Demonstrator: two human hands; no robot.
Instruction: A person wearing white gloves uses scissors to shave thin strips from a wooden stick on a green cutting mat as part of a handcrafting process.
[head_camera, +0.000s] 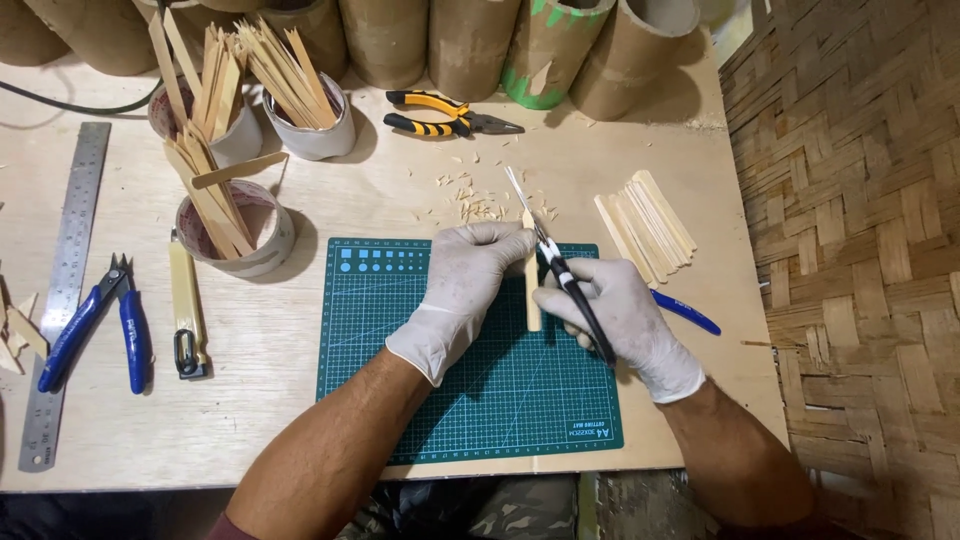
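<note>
The gloved left hand (462, 290) pinches a bamboo strip (532, 290) upright on the green cutting mat (400, 340); just right, the right hand (625, 320) grips scissors (555, 260) whose blades could slip toward the left fingertips.

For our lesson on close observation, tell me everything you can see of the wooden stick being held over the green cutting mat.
The wooden stick is a flat, narrow strip of pale, bamboo-like wood. It stands roughly upright in the picture over the green cutting mat, its lower end near the mat's middle. The gloved left hand grips its upper part. The gloved right hand holds a craft knife across the stick's top end, where the tip looks cut to a slant. Pale shavings lie just beyond.
</note>
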